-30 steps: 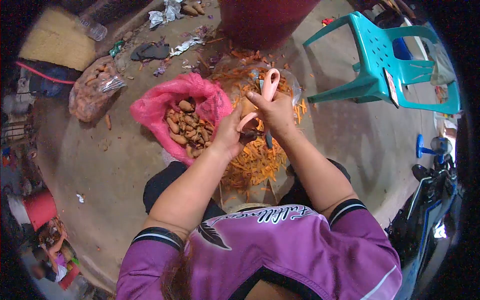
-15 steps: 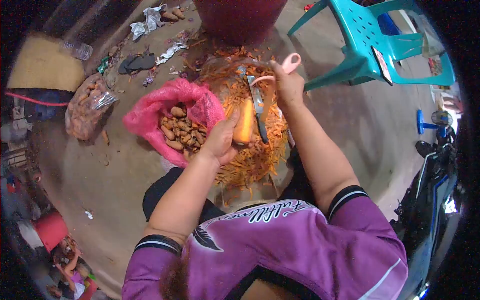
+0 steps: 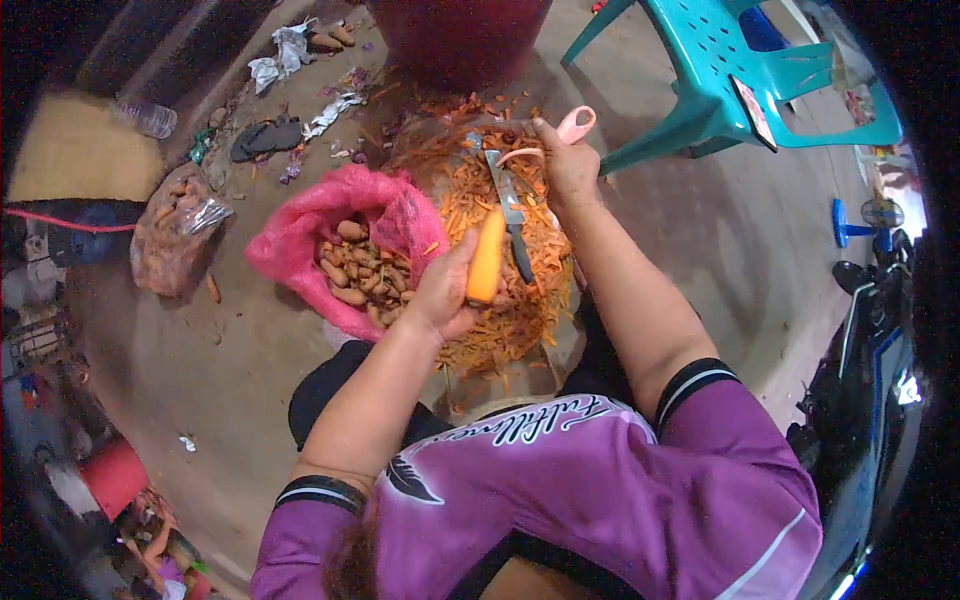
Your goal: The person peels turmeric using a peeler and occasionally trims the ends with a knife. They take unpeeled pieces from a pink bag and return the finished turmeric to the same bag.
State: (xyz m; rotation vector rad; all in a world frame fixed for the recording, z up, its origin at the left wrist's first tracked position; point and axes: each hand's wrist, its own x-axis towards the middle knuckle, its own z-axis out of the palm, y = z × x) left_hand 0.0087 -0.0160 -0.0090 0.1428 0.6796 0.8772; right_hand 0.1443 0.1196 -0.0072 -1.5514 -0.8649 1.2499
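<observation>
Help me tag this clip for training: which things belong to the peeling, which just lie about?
In use: carrot in left hand; pink-handled peeler in right hand; pink sack of unpeeled carrots; peel pile.
Lying about: teal chair; plastic bottle; dark sandal; motorbike.

A pink sack [image 3: 300, 235] crowds the left hand [image 3: 445, 290]; a red tub [image 3: 455, 40] stands beyond the right hand [image 3: 565, 165]. The floor [image 3: 720, 240] to its right lies open.

That smooth bright-orange peeled carrot [image 3: 487, 258] stood almost upright in the left hand [image 3: 440, 292], tip toward 12 o'clock. The pink-handled peeler with a grey metal blade [image 3: 512, 205] hung just beside it at 1 o'clock, gripped by the right hand [image 3: 566, 165].
</observation>
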